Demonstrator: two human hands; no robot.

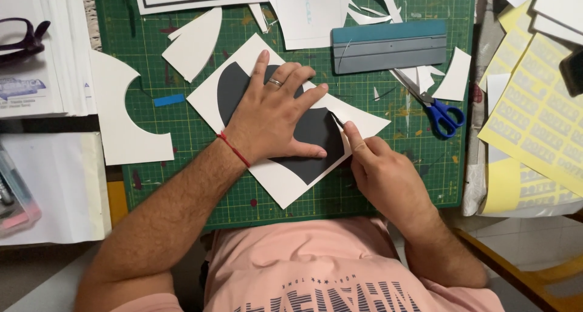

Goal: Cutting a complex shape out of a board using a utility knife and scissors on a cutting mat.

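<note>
Item: black sticker [316, 136] on white sheet [285, 184], mid cutting mat [152, 57]. I log my left hand [276, 114] flat, fingers spread, pinning it. My right hand [379, 169] lies just right, fingertips pinching its edge. Scissors [434, 105] nearby.

**A sign and sticker maker's workbench**

This looks like a small craft workshop. A paint-flecked green cutting mat [425, 166] covers the desk, with a teal squeegee [388, 46], blue-handled scissors [440, 111], white offcuts [195, 43] and yellow sticker sheets [537, 114] crowded around it.
</note>
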